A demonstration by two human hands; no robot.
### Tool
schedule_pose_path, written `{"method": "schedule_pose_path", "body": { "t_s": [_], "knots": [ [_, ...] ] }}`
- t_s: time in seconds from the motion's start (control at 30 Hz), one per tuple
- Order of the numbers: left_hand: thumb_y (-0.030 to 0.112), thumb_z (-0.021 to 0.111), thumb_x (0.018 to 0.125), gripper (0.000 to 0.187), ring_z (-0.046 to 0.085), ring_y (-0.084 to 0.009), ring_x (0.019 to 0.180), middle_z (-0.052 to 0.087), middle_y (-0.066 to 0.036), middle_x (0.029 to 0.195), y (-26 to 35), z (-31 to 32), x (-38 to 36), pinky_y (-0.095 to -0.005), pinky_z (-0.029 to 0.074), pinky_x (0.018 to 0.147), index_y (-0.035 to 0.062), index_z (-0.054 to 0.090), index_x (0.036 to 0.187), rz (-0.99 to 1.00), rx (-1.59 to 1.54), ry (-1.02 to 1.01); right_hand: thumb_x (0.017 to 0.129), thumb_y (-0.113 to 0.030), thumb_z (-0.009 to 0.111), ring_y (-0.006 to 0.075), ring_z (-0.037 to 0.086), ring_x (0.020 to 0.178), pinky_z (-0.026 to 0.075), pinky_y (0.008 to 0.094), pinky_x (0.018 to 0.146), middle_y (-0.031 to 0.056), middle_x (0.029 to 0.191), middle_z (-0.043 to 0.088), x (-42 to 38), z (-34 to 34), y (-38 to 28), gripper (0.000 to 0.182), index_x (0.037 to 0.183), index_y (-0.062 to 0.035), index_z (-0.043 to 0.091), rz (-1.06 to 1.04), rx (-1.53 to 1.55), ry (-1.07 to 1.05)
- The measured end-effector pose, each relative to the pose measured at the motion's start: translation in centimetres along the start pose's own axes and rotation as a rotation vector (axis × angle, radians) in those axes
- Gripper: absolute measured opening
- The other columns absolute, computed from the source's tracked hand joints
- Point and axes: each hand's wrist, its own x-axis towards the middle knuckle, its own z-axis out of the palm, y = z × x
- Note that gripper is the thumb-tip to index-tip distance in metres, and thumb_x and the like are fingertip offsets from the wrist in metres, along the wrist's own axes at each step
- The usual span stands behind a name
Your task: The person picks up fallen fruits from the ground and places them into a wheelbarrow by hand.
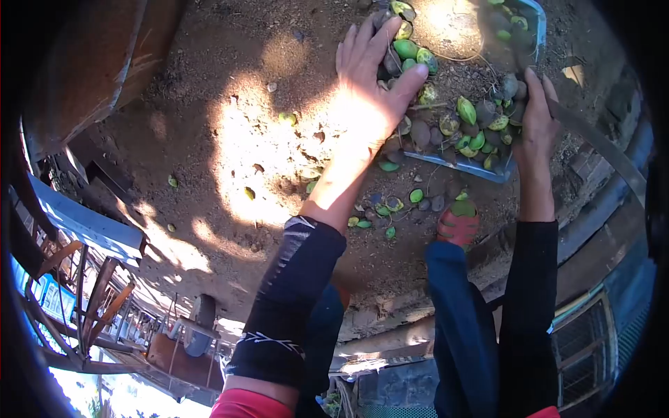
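The left hand (369, 90) lies spread flat, palm down, its fingers (382, 35) splayed wide and resting on a heap of small green and grey-brown oval fruits (453, 118); nothing is closed in it. The heap fills a shallow pale blue plastic tray (481, 171) on the bare brown earth floor (230, 104), and lies directly beneath and just to the right of those fingers, running on toward the right hand (538, 118). The right hand curls around the end of a long dark curved blade (599, 150) at the tray's far edge, the blade's length trailing away rightward. The left hand is the nearer to the fruits. Loose ones lie scattered by a red-toed shoe (458, 223).
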Motion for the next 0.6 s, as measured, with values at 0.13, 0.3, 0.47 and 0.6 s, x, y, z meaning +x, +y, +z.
{"method": "schedule_pose_path", "body": {
  "t_s": [0.13,0.3,0.47,0.6],
  "knots": [
    [0.033,0.079,0.068,0.064,0.044,-0.0411,0.128,0.054,-0.02,0.134,1.3,1.0,0.1,-0.0517,0.029,0.111,0.0123,0.061,0.126,-0.027,-0.083,0.034,0.09,-0.015,0.062,0.0085,0.057,0.078,0.047,0.0244,0.069,0.0009,0.089,0.062,-0.3,-0.9,-0.4,0.019,0.104,-0.0029,0.065,0.017,0.12,-0.096],
    [0.029,0.081,0.064,0.061,0.046,-0.0424,0.125,0.059,-0.019,0.128,3.7,0.9,-1.7,-0.051,0.031,0.11,0.0159,0.065,0.122,-0.056,-0.202,0.042,0.081,-0.003,0.057,0.0081,0.05,0.063,0.041,0.0249,0.057,-0.0012,0.072,0.055,-3.1,-2.5,0.5,0.004,0.083,-0.0052,0.06,0.113,0.173,-0.11],
    [0.022,0.078,0.067,0.058,0.049,-0.0352,0.124,0.057,-0.019,0.131,9.2,-3.6,-5.1,-0.0441,0.036,0.107,0.0059,0.064,0.121,-0.138,-0.155,-0.043,0.078,-0.003,0.059,0.0083,0.049,0.06,0.039,0.0245,0.055,-0.0007,0.069,0.055,-8.3,-5.5,-0.7,0.003,0.081,-0.0039,0.059,0.147,0.205,-0.119],
    [0.029,0.079,0.065,0.061,0.046,-0.036,0.125,0.056,-0.013,0.134,13.7,-8.9,-9.7,-0.0478,0.035,0.106,0.0151,0.065,0.123,-0.215,-0.206,-0.006,0.083,0.0,0.054,0.0119,0.06,0.074,0.048,0.0249,0.068,0.0029,0.087,0.064,-17.4,-8.4,-3.4,0.023,0.105,-0.0003,0.062,0.18,0.2,-0.174]
  ]
}}
